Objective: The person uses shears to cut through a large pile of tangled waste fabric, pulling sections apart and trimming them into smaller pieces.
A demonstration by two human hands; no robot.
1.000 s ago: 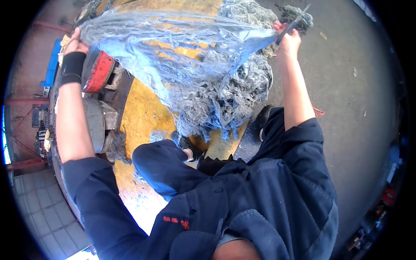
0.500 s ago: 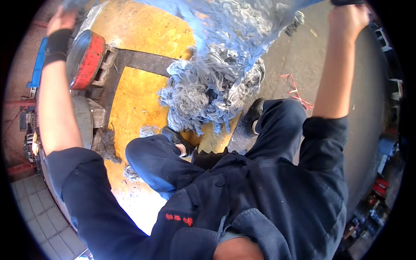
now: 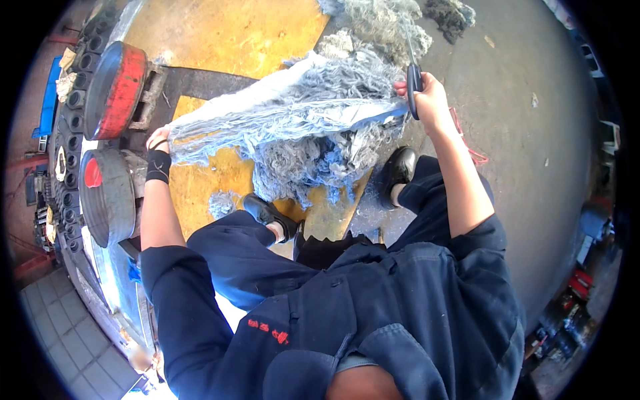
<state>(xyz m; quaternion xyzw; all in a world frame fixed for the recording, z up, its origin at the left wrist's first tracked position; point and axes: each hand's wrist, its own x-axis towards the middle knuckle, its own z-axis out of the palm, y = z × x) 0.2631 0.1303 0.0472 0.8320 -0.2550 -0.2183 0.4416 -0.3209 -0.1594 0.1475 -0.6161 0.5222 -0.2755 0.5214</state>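
Observation:
A frayed sheet of pale blue-grey fabric (image 3: 287, 120) is stretched sideways before me. My left hand (image 3: 159, 139), with a black band at its wrist, closes on the sheet's left end. My right hand (image 3: 430, 100) grips a black-handled knife (image 3: 415, 90), its thin blade pointing away from me. The sheet's right end reaches that hand; whether the fingers also pinch it I cannot tell. Below the sheet, a tangled heap of grey-blue shredded fabric (image 3: 293, 170) lies between my feet, partly covered by it.
Two round drums, one with a red side (image 3: 127, 90) and one grey (image 3: 110, 200), stand at the left. Yellow boards (image 3: 227, 33) lie on the floor. Further shreds (image 3: 387, 27) and a dark clump (image 3: 450, 17) lie beyond the heap. Red string (image 3: 475, 157) lies right of my foot.
Both hands have come down toward me and inward from the upper corners. The fabric, raised and blurred before, now stretches between them above the heap.

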